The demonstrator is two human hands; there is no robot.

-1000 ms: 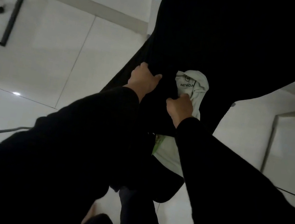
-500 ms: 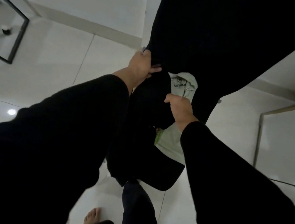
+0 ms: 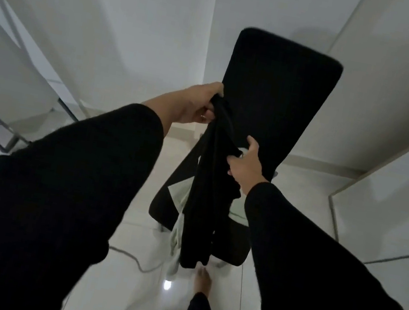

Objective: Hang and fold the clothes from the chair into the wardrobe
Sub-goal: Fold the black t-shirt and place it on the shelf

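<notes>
I see both hands gripping a black garment (image 3: 206,182) before the chair (image 3: 276,99): left hand (image 3: 196,104) high, right hand (image 3: 245,162) lower. It hides most of a pale garment (image 3: 180,191) on the seat; cable (image 3: 135,260) on the floor.

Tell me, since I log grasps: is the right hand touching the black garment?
Touching. The head view shows the right hand with fingers curled round a fold of the black garment.

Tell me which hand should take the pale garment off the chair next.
Right, probably. The right hand grips the black garment lower down, beside the pale garment on the chair; the left hand holds the top bunch, higher.
</notes>
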